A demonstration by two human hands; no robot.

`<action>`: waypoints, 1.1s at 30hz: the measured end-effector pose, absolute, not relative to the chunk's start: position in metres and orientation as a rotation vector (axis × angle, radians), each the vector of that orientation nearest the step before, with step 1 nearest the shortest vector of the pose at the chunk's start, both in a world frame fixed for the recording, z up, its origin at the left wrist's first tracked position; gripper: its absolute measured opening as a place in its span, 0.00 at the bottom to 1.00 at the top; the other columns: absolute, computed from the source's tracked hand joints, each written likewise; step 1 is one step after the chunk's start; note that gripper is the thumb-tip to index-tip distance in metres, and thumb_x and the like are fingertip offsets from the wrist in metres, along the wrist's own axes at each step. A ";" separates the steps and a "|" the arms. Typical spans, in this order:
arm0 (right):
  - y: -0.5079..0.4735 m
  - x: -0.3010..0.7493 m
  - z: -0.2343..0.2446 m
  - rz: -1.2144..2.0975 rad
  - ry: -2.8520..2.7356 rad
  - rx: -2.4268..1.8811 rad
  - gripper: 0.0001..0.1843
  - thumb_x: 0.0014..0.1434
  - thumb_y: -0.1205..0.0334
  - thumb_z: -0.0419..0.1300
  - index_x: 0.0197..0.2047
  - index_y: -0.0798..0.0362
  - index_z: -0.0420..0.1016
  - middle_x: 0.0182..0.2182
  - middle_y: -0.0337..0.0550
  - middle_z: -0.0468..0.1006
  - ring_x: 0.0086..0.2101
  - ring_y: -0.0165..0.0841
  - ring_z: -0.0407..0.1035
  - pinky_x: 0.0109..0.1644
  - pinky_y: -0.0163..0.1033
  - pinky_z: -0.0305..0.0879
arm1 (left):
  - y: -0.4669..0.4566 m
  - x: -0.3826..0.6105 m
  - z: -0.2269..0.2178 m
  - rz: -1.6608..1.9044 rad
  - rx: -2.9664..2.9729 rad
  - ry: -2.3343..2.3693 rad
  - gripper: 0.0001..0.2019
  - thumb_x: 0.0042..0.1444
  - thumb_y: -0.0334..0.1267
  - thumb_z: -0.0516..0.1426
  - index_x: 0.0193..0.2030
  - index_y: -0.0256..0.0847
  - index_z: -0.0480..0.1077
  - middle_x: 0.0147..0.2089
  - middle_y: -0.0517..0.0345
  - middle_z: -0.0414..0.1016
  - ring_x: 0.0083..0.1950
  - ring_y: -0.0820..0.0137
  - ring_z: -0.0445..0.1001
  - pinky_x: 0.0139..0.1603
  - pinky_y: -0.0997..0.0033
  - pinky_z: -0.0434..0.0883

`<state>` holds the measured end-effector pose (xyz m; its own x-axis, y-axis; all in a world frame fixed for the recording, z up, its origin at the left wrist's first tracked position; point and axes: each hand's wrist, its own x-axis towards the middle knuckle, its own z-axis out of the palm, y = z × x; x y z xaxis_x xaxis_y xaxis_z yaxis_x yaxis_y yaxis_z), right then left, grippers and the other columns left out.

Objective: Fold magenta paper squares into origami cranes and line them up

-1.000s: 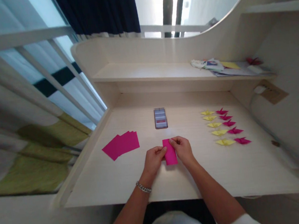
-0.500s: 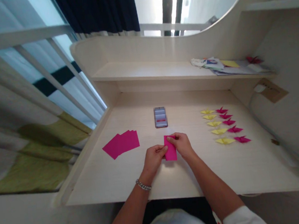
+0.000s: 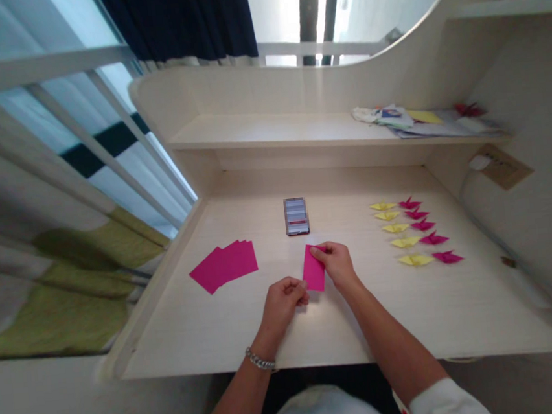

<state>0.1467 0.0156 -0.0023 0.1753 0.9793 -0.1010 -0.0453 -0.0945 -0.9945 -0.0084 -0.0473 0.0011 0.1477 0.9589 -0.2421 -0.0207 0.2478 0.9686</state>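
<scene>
The left hand [image 3: 282,301] has slid to the lower left corner of the rectangular magenta paper [image 3: 314,277], its grip unclear. Now tilted over the pale wooden desk [image 3: 195,332], the sheet seems steadied mainly by the right hand [image 3: 336,266], pinching its top.

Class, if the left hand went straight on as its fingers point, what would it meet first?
Probably the pink paper in the right hand; its near left corner lies by the fingertips of the left hand, though actual touch is unclear.
</scene>
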 end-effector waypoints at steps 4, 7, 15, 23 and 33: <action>0.016 0.152 -0.005 1.056 -0.954 -1.383 0.20 0.44 0.47 0.64 0.29 0.58 0.77 0.21 0.41 0.76 0.22 0.30 0.64 0.24 0.33 0.59 | -0.048 -0.016 -0.001 0.924 1.097 1.194 0.12 0.48 0.44 0.62 0.26 0.36 0.72 0.21 0.57 0.73 0.23 0.72 0.70 0.28 0.73 0.68; 0.016 0.154 -0.004 1.015 -0.913 -1.373 0.21 0.45 0.47 0.64 0.30 0.58 0.77 0.22 0.41 0.75 0.22 0.30 0.64 0.25 0.34 0.59 | -0.045 -0.016 -0.002 0.988 1.098 1.241 0.13 0.48 0.46 0.62 0.27 0.36 0.72 0.22 0.57 0.73 0.24 0.72 0.70 0.27 0.74 0.67; -0.004 0.135 0.001 1.206 -0.736 -1.210 0.19 0.44 0.48 0.66 0.32 0.56 0.75 0.24 0.40 0.76 0.24 0.29 0.65 0.28 0.34 0.63 | -0.020 -0.001 0.001 1.166 1.116 1.306 0.17 0.50 0.48 0.60 0.37 0.34 0.74 0.33 0.51 0.78 0.32 0.68 0.74 0.31 0.72 0.69; -0.003 0.164 0.003 1.403 -1.145 -1.238 0.16 0.43 0.54 0.67 0.32 0.56 0.75 0.21 0.36 0.73 0.21 0.27 0.63 0.26 0.32 0.58 | -0.008 -0.018 0.016 1.032 1.598 1.336 0.12 0.53 0.44 0.58 0.32 0.38 0.76 0.31 0.54 0.78 0.32 0.67 0.72 0.34 0.71 0.66; -0.002 0.165 -0.003 1.230 -1.169 -1.411 0.16 0.45 0.51 0.64 0.27 0.58 0.77 0.20 0.40 0.75 0.20 0.28 0.62 0.25 0.34 0.57 | 0.003 -0.038 0.008 1.054 1.335 1.359 0.15 0.51 0.48 0.59 0.28 0.35 0.74 0.26 0.54 0.76 0.28 0.69 0.72 0.30 0.72 0.66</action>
<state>0.1650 -0.0016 -0.0029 0.0576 0.9882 -0.1418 0.0914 -0.1466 -0.9850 -0.0381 0.0030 0.0084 0.0200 0.9987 -0.0472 0.2031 0.0421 0.9783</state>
